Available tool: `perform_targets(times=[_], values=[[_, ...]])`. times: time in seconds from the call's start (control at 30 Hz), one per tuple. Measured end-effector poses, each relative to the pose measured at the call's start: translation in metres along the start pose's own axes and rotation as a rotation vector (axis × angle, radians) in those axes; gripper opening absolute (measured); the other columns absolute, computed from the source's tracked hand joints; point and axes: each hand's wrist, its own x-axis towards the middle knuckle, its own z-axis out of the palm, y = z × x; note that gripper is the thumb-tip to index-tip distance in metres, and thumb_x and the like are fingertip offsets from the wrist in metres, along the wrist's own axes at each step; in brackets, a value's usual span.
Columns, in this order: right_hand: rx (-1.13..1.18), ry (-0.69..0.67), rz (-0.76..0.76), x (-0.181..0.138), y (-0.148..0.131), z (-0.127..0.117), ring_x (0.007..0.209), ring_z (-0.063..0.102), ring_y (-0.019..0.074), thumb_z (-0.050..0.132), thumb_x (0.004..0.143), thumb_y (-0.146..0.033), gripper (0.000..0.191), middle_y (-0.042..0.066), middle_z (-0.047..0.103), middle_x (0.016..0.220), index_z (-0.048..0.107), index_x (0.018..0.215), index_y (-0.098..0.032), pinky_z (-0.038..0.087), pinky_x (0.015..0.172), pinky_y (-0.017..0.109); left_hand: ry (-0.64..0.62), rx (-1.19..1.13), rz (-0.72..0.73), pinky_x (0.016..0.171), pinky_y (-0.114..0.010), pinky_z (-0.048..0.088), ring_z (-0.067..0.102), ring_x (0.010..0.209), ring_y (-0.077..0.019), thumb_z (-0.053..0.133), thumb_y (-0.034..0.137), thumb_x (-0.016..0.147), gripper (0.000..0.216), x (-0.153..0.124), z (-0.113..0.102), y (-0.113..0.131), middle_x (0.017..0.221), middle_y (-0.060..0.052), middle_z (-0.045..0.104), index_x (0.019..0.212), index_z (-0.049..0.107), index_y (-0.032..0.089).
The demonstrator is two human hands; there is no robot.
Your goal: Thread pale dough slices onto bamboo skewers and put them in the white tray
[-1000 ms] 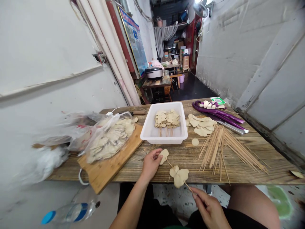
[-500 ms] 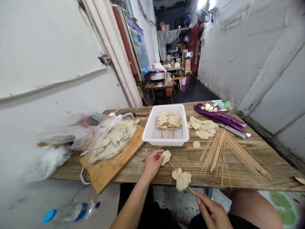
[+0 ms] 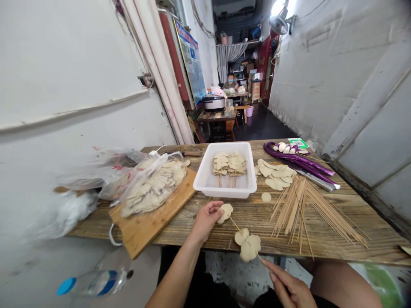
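My left hand (image 3: 204, 221) pinches a pale round slice (image 3: 225, 212) at the tip of a thin bamboo skewer (image 3: 236, 226). Two or three more slices (image 3: 248, 245) sit lower on the same skewer, over the table's front edge. My right hand (image 3: 289, 288) grips the skewer's bottom end, below the table edge. A white plastic tray (image 3: 205, 179) just behind my left hand holds several finished skewers (image 3: 228, 164).
A loose pile of bamboo skewers (image 3: 308, 208) and loose slices (image 3: 274, 174) lie right of the tray. Purple eggplants (image 3: 300, 161) and a knife lie far right. A cutting board (image 3: 154, 218) carries a plastic bag of slices (image 3: 150, 186). A water bottle (image 3: 93, 282) lies lower left.
The camera has tilted slightly, shifting the scene down and right. Both hands keep their hold on the skewer, and the slice in the left hand stays at the skewer's tip.
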Motion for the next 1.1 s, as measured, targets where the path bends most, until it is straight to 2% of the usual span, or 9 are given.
perform_targets(times=[0.13, 0.2, 0.27, 0.33, 0.4, 0.67, 1.1], values=[[0.053, -0.069, 0.040, 0.000, 0.004, -0.006, 0.101, 0.065, 0.0194, 0.047, 0.090, -0.039, 0.035, 0.006, 0.070, 0.110, 0.066, 0.115, -0.023, 0.051, 0.084, 0.024, -0.016, -0.093, -0.048, 0.062, -0.022, 0.045, 0.062, 0.068, -0.0129, 0.079, 0.031, 0.056, 0.042, 0.000, -0.001, 0.004, 0.079, -0.006, 0.068, 0.091, 0.064, 0.012], [0.083, -0.095, 0.066, -0.001, 0.007, -0.007, 0.097, 0.068, 0.0195, 0.046, 0.090, -0.040, 0.037, 0.006, 0.072, 0.106, 0.064, 0.118, -0.024, 0.054, 0.081, 0.024, -0.037, -0.152, -0.086, 0.062, -0.021, 0.045, 0.062, 0.068, -0.0121, 0.081, 0.029, 0.055, 0.042, -0.001, -0.002, 0.006, 0.079, -0.005, 0.068, 0.090, 0.065, 0.012], [0.118, -0.129, 0.111, -0.003, 0.011, -0.006, 0.076, 0.071, 0.0174, 0.043, 0.092, -0.041, 0.039, 0.005, 0.075, 0.088, 0.061, 0.121, -0.025, 0.057, 0.067, 0.022, -0.061, -0.213, -0.132, 0.062, -0.021, 0.045, 0.062, 0.068, -0.0117, 0.081, 0.027, 0.054, 0.042, -0.001, -0.002, 0.008, 0.079, -0.005, 0.068, 0.090, 0.065, 0.012], [0.155, -0.150, 0.156, -0.006, 0.015, -0.004, 0.056, 0.066, 0.0150, 0.040, 0.093, -0.042, 0.040, 0.001, 0.070, 0.067, 0.058, 0.124, -0.026, 0.055, 0.054, 0.020, -0.072, -0.256, -0.165, 0.061, -0.020, 0.046, 0.061, 0.067, -0.0112, 0.081, 0.026, 0.055, 0.042, -0.003, -0.002, 0.011, 0.081, -0.006, 0.068, 0.090, 0.065, 0.012], [0.190, -0.142, 0.184, -0.008, 0.019, -0.002, 0.051, 0.061, 0.0146, 0.039, 0.093, -0.044, 0.040, -0.001, 0.063, 0.057, 0.058, 0.123, -0.027, 0.053, 0.051, 0.021, -0.082, -0.279, -0.182, 0.059, -0.020, 0.046, 0.061, 0.066, -0.0105, 0.081, 0.025, 0.055, 0.040, -0.004, -0.002, 0.015, 0.080, -0.006, 0.068, 0.089, 0.065, 0.012], [0.285, -0.128, 0.239, -0.008, 0.026, 0.003, 0.053, 0.058, 0.0150, 0.038, 0.093, -0.044, 0.040, -0.001, 0.056, 0.056, 0.058, 0.122, -0.026, 0.049, 0.052, 0.021, -0.103, -0.316, -0.211, 0.058, -0.019, 0.048, 0.061, 0.065, -0.0101, 0.081, 0.022, 0.056, 0.035, -0.007, 0.000, 0.023, 0.078, -0.006, 0.068, 0.087, 0.066, 0.011], [0.391, -0.146, 0.268, -0.013, 0.031, 0.004, 0.055, 0.057, 0.0150, 0.040, 0.092, -0.043, 0.038, -0.001, 0.056, 0.059, 0.056, 0.124, -0.030, 0.048, 0.054, 0.021, -0.083, -0.345, -0.210, 0.057, -0.018, 0.049, 0.062, 0.066, -0.0102, 0.079, 0.019, 0.060, 0.032, -0.007, -0.001, 0.021, 0.079, -0.006, 0.069, 0.088, 0.066, 0.011]])
